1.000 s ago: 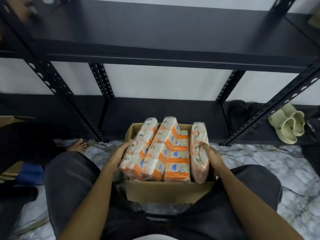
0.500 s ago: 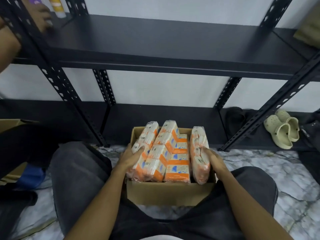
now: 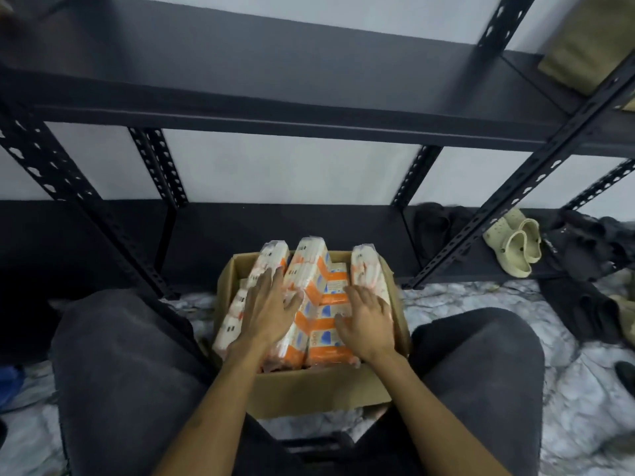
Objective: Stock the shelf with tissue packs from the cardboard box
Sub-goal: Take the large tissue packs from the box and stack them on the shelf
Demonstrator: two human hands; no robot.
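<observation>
My left hand [image 3: 266, 312] and right hand [image 3: 366, 321] rest flat, fingers released, on packs [image 3: 311, 280] filling the box [image 3: 309, 389] below the shelf [image 3: 275, 108]. Picking step: next, grasp one pack.

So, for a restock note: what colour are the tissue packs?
White with orange and blue, tissue packs, head view.

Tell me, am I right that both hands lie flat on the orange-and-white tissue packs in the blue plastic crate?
Not quite. The head view shows both hands, left and right, flat on the orange-and-white tissue packs, but these sit in a brown cardboard box, not a blue plastic crate.
</observation>
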